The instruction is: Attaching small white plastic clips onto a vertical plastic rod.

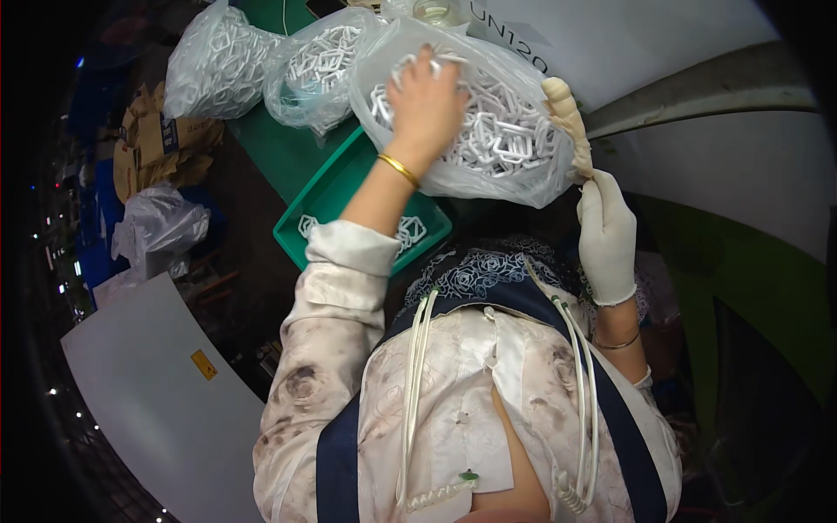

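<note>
My bare left hand (427, 105): fingers spread, grip unclear | beneath it: angular white links (506, 139) in crinkly clear bag (373, 65) | my fabric-gloved right hand (607, 234): by bag's edge, hold unclear

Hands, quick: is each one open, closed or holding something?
Left hand: spread over white loops; blurred, so holding can't be told.
Right hand: gloved, at the lower end of a lumpy cream piece; grip unclear.
</note>
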Demonstrator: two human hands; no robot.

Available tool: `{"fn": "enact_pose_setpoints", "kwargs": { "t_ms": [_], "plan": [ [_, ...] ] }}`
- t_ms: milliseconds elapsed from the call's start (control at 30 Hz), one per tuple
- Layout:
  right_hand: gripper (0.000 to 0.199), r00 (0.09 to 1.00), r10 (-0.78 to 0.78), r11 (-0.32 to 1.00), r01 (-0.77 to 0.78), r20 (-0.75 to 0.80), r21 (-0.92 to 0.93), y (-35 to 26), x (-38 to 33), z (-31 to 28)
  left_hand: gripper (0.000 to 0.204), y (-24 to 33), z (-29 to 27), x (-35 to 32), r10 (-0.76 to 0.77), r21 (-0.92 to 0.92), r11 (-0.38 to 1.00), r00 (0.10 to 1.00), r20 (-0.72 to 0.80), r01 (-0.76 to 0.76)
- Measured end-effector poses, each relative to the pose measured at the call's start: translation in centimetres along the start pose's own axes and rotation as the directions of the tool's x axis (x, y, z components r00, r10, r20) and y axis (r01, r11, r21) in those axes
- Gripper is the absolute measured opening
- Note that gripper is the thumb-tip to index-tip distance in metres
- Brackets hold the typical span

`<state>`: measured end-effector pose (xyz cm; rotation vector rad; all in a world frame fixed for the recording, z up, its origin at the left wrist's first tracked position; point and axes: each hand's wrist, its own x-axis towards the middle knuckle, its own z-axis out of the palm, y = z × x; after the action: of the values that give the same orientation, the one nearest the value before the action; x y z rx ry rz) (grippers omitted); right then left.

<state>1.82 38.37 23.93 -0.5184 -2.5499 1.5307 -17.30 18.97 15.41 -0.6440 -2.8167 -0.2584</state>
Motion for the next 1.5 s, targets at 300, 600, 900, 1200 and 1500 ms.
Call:
{"fn": "enact_pose_setpoints", "kwargs": {
  "t_ms": [300, 600, 900, 1200, 1500],
  "plan": [
    [0.024, 0.999, 0.009, 1.0, -0.009, 0.03, 0.001, -0.2, 0.3, 0.7, 0.06, 4.5, -1.3, -5.2, 0.292, -0.308, 0.924, 0.937, 0.192, -0.225],
    [0.025, 1.0, 0.024, 0.999, -0.025, 0.011, 0.041, 0.4, -0.2, 0.0, 0.052, -1.7, 0.0, -1.0, 0.038, -0.057, 0.998, 0.996, 0.075, -0.033],
    [0.025, 1.0, -0.009, 1.0, 0.009, 0.024, 0.006, 0.3, 0.5, 0.5, 0.057, 2.0, -3.7, -6.3, 0.348, -0.206, 0.929, 0.913, 0.212, -0.306],
    [0.027, 0.999, -0.02, 1.0, 0.02, 0.029, -0.002, 0.4, 0.5, 0.3, 0.047, -2.0, -6.4, -7.5, 0.161, -0.023, 0.987, 0.974, 0.16, -0.159],
    [0.026, 0.998, -0.014, 1.0, 0.013, 0.064, 0.019, -0.6, 0.5, 0.4, 0.019, 0.9, -1.2, 0.1, 0.174, -0.114, 0.976, 0.977, -0.126, -0.188]
  ]
}}
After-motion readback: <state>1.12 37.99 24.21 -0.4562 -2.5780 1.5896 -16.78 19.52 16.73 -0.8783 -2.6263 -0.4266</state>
